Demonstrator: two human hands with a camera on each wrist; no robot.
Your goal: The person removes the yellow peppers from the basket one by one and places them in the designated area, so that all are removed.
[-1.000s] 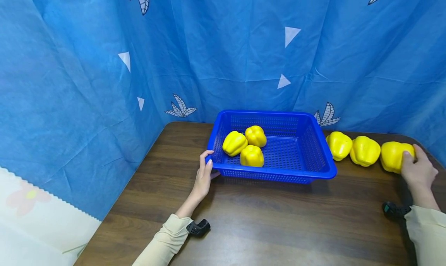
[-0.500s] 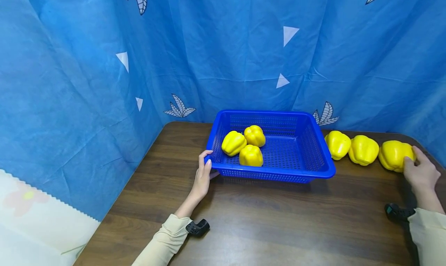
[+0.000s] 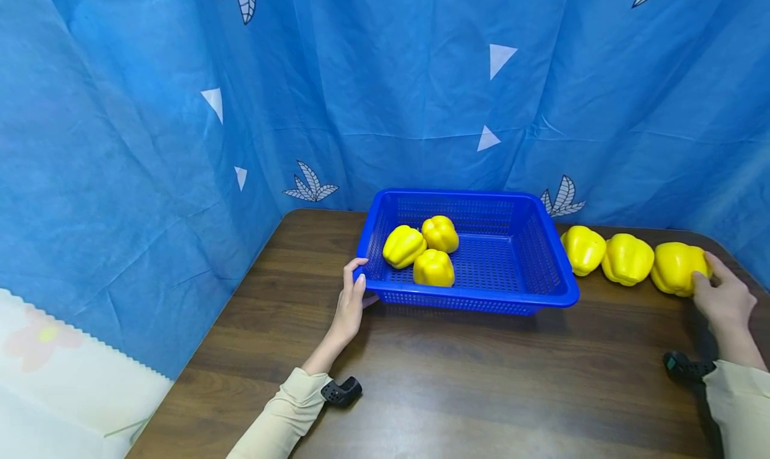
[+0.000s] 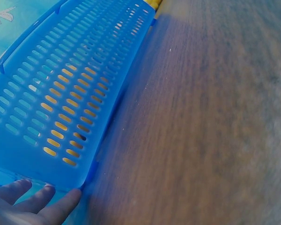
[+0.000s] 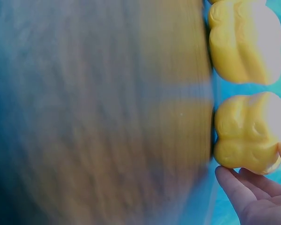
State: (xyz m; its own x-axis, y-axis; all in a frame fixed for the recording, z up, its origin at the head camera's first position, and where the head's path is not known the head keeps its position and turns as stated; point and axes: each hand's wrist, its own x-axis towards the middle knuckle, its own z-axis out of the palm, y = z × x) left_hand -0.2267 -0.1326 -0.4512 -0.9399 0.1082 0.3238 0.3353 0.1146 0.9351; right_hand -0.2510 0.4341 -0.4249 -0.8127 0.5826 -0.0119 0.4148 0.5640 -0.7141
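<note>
A blue plastic basket (image 3: 481,298) stands on the table with three yellow bell peppers inside, one of them a front bell pepper (image 3: 434,268). My left hand (image 3: 349,307) holds the basket's near left corner, thumb at the rim and other fingers below it; the left wrist view shows fingertips (image 4: 48,189) against the basket wall. Far right, my right hand (image 3: 726,297) grips the outermost bell pepper (image 3: 676,268) of a row of three, thumb on one side and fingers low on the other. That pepper (image 5: 250,131) sits close over the tabletop in the right wrist view.
Two more yellow bell peppers, a middle pepper (image 3: 628,259) and an inner pepper (image 3: 583,250), line up between the basket and my right hand. A brown wooden table (image 3: 469,385) lies beneath everything. A blue curtain (image 3: 421,98) hangs behind and to the left.
My right hand shifts slightly right, then back left, and the outermost pepper moves a little leftward with it. The left hand and basket stay in place.
</note>
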